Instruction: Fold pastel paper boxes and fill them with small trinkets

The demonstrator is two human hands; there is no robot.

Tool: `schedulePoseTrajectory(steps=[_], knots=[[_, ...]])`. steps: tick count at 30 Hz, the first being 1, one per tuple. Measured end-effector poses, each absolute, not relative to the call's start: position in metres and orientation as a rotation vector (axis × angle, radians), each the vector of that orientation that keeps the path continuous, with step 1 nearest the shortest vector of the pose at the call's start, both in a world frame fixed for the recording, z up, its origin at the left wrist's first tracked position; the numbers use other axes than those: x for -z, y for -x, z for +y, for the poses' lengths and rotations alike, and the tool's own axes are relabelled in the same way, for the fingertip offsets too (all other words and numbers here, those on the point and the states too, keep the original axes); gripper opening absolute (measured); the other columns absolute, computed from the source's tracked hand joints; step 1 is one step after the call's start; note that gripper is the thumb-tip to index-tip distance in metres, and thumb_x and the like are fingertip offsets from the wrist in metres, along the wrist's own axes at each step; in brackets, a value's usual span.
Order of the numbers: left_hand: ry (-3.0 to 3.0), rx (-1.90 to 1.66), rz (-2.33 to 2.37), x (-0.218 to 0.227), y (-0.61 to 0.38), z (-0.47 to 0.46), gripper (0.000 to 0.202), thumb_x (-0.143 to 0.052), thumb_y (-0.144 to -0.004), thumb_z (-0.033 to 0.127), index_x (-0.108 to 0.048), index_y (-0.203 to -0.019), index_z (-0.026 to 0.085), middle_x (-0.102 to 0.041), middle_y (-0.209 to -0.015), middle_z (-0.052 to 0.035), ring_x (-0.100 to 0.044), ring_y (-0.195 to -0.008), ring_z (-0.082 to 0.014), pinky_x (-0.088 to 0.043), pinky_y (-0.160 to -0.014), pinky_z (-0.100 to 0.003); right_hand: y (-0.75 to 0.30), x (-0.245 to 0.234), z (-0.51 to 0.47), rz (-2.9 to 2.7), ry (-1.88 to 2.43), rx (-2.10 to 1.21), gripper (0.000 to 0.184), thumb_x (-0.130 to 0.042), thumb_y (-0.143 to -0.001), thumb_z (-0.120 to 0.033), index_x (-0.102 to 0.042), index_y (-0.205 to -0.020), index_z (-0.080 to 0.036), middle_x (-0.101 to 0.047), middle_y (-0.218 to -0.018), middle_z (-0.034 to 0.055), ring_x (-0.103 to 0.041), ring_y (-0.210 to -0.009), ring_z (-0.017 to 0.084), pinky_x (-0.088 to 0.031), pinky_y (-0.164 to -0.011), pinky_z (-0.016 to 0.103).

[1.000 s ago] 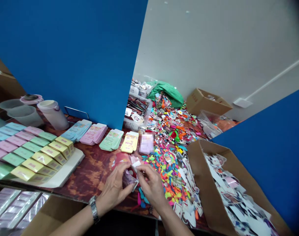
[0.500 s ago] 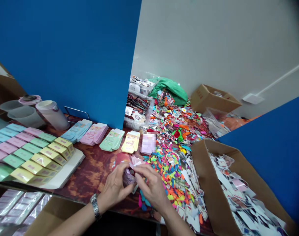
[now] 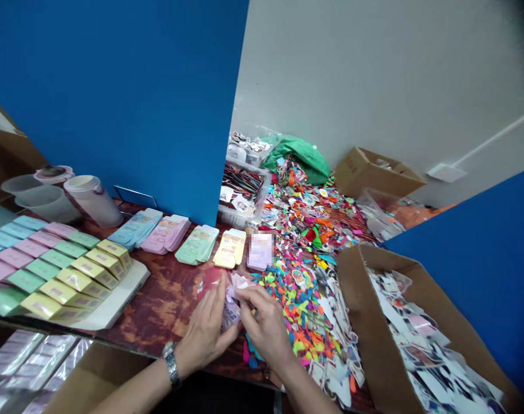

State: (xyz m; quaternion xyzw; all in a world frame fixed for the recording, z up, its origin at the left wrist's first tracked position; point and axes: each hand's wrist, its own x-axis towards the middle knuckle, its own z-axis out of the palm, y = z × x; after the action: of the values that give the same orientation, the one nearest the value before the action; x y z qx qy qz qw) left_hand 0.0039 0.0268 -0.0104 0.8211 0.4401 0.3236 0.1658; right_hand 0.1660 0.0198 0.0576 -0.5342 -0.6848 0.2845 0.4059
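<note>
- A small folded pink paper packet (image 3: 231, 305) sits between the hands at lower centre of the frame, its long axis running roughly up and down, tilted slightly.
- The left hand (image 3: 205, 328), with its fingers spread and upright, presses against the packet's left side. A red paper piece (image 3: 212, 280) lies just beyond those fingertips.
- The right hand (image 3: 266, 328) pinches the packet's right edge between curled fingers and is about as near as the left.
- A metal watch (image 3: 171, 363) circles the left wrist.
- Just above the hands stand a blurred lilac card (image 3: 260, 251) and a stack of yellow paper packets (image 3: 230, 248).
- Colourful paper scraps (image 3: 296, 310) spread to the right, toward a cardboard box (image 3: 374, 322) of cut-out pictures at lower right.
</note>
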Motion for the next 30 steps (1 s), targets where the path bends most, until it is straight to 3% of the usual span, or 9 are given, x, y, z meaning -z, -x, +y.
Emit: schedulePoseTrajectory(steps=[5,13,22,26,30], knots=[[-2.378,-0.985,1.240,0.013,-0.005,0.026,0.086,-0.052,-0.089,0.026,0.001,-0.154,0.009,-0.048,-0.138,-0.0245,-0.054,-0.121,-0.0311,-0.050,-0.097,-0.043,-0.169,-0.063,0.019,-1.779,1.351,-0.717,0.027,-0.054,-0.088,-0.007,-0.071,-0.102,-0.021,-0.068,-0.095,0.0056,-0.065,-0.091,0.018,-0.052,-0.082,0.029],[-2.488,-0.882,1.396,0.008,-0.008,0.029,0.090,-0.051,-0.087,0.031,0.005,-0.152,0.003,-0.056,-0.122,-0.0269,-0.059,-0.105,-0.0355,-0.054,-0.083,-0.049,-0.164,-0.031,0.012,-1.633,1.365,-0.620,0.029,-0.050,-0.096,-0.017,-0.065,-0.119,-0.025,-0.071,-0.111,0.0044,-0.067,-0.103,0.018,-0.054,-0.091,0.030],[-2.446,-0.766,1.424,0.012,-0.010,0.027,0.091,-0.050,-0.087,0.030,0.010,-0.152,0.007,-0.047,-0.135,-0.0266,-0.052,-0.118,-0.0362,-0.049,-0.095,-0.050,-0.153,-0.010,-0.002,-1.780,1.293,-0.318,0.053,-0.043,-0.095,-0.007,-0.044,-0.145,-0.025,-0.064,-0.129,0.0075,-0.060,-0.119,0.021,-0.053,-0.099,0.037],[-2.434,-0.724,1.445,0.017,-0.006,0.025,0.094,-0.051,-0.087,0.033,0.013,-0.152,0.008,-0.045,-0.139,-0.0272,-0.050,-0.123,-0.0380,-0.047,-0.097,-0.052,-0.150,-0.007,-0.003,-1.885,1.244,-0.331,0.062,-0.042,-0.093,-0.004,-0.033,-0.151,-0.024,-0.057,-0.138,0.0090,-0.053,-0.128,0.022,-0.051,-0.103,0.041],[-2.405,-0.667,1.480,0.013,0.006,0.021,0.094,-0.051,-0.086,0.029,0.013,-0.152,0.010,-0.043,-0.141,-0.0256,-0.049,-0.124,-0.0366,-0.047,-0.097,-0.051,-0.147,-0.008,0.000,-1.966,1.180,-0.479,0.059,-0.045,-0.094,-0.008,-0.034,-0.150,-0.025,-0.058,-0.136,0.0083,-0.053,-0.127,0.021,-0.050,-0.104,0.040]])
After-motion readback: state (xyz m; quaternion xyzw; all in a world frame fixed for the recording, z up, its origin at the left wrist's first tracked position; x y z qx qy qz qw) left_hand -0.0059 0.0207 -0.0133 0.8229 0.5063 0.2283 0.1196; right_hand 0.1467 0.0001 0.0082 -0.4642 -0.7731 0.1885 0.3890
